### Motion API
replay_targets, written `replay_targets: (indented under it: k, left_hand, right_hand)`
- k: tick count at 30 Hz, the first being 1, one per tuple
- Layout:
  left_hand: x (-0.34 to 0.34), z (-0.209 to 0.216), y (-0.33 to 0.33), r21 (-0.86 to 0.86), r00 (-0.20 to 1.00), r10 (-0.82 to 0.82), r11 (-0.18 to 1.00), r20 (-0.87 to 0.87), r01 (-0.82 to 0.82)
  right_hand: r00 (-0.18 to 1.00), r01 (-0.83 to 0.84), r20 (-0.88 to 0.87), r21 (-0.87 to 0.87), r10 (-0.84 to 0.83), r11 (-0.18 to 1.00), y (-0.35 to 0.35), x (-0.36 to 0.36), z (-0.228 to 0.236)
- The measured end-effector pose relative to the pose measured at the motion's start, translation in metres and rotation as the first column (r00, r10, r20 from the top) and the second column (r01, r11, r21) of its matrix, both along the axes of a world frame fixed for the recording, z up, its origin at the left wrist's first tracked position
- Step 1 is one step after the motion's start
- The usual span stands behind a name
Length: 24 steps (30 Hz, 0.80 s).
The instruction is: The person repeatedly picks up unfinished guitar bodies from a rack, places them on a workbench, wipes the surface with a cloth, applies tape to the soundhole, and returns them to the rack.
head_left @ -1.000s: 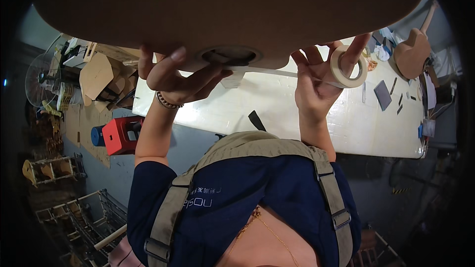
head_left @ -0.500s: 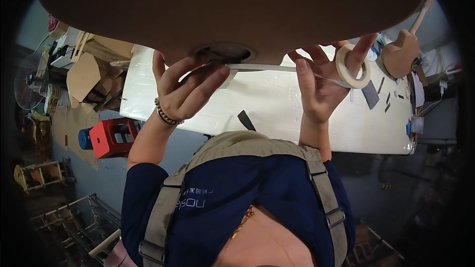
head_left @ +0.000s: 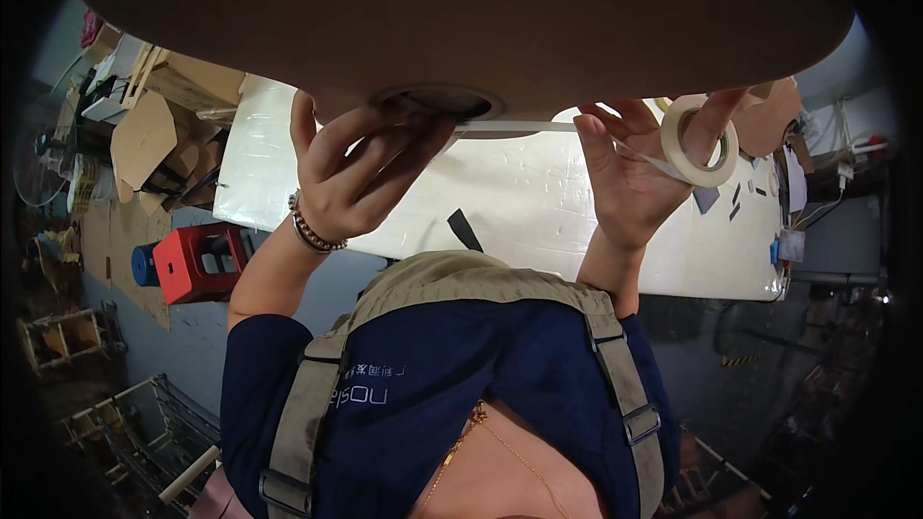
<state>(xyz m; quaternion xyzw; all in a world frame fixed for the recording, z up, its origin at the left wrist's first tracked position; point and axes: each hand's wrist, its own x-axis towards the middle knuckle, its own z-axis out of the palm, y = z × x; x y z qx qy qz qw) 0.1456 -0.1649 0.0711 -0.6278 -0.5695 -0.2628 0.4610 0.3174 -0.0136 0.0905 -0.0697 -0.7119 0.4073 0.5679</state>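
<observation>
A large brown wooden guitar body (head_left: 461,19) fills the top of the view, its ringed round hole (head_left: 437,99) facing me. My left hand (head_left: 348,178) is at that hole, fingers bent and closed on the end of a pale strip of tape (head_left: 529,126). The strip runs taut to the right along the body's lower edge. My right hand (head_left: 630,173) holds the masking tape roll (head_left: 711,176), with a finger through its core and the thumb up beside the strip. The body hides some fingertips of both hands.
Below the guitar body lies a white-covered table (head_left: 538,192) with a dark strip (head_left: 464,229) and small dark pieces on it. A red stool (head_left: 187,264) and a blue one (head_left: 144,264) stand left, near cardboard (head_left: 144,144). Racks (head_left: 144,423) stand at lower left.
The view has shifted slightly, and the guitar body now covers more of the guitar at far right. Both hands keep their hold, the tape still stretched between them.
</observation>
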Motion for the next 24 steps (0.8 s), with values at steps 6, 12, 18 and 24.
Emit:
replay_targets:
  k: [6,12,18,24]
  left_hand:
    - [-0.002,-0.001,0.0,0.019,1.0,-0.025,0.999,-0.003,0.025]
    - [-0.001,-0.003,0.0,0.017,1.0,-0.018,1.0,0.006,0.018]
    - [0.014,-0.001,0.01,0.042,0.987,0.042,0.998,0.154,-0.049]
    - [0.009,0.002,0.011,0.071,0.963,0.117,0.988,0.244,-0.138]
  right_hand:
    - [1.0,0.023,0.006,0.082,-0.023,0.996,0.004,-0.001,-0.002]
    - [0.996,0.044,0.071,0.166,-0.056,0.985,0.006,0.001,-0.001]
    - [0.971,-0.227,-0.122,-0.2,0.205,0.953,-0.004,-0.016,-0.012]
    - [0.869,-0.427,-0.445,-0.453,0.216,0.783,-0.038,-0.054,-0.08]
